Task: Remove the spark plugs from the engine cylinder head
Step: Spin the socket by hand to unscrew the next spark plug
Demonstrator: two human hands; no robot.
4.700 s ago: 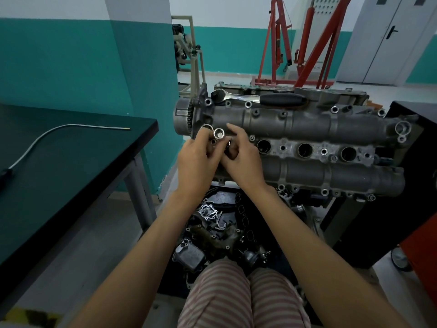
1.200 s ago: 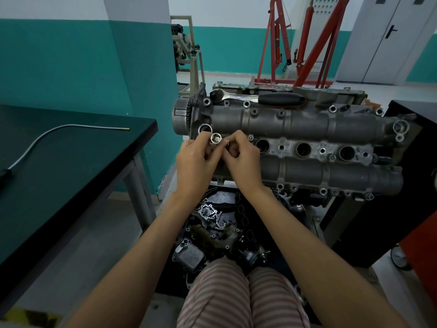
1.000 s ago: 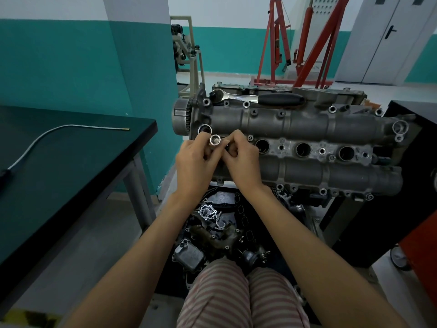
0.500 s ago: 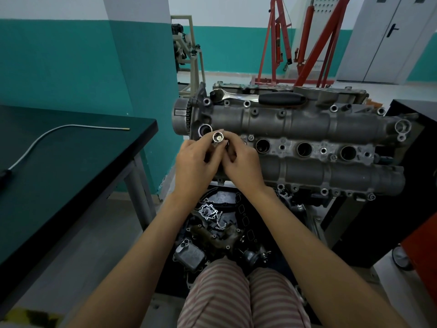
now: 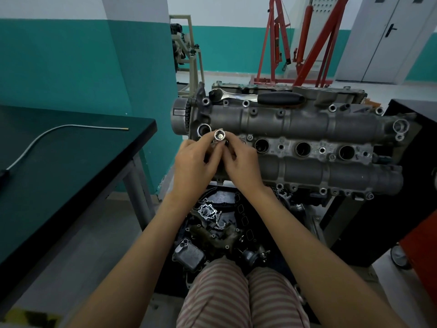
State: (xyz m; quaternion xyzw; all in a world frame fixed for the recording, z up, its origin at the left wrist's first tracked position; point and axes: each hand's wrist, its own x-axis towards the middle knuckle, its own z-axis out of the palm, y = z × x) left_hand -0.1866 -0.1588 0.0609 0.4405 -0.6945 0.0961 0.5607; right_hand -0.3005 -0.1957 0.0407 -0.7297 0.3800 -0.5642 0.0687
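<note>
Since a moment ago, both hands have lifted the socket (image 5: 219, 135) slightly. Left hand (image 5: 194, 162) and right hand (image 5: 243, 162) pinch it with curled fingertips above the leftmost plug well of the cylinder head (image 5: 295, 129).

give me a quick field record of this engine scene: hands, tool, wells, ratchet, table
left hand: pinches the shiny silver socket tube
right hand: fingers curled on the same tube from the other side
tube position: over the leftmost end of the grey metal cylinder head
open wells: three dark round holes to the right of the hands
chrome ratchet with black grip: lying along the head's far edge
black table: left, bears a thin grey bent rod
</note>
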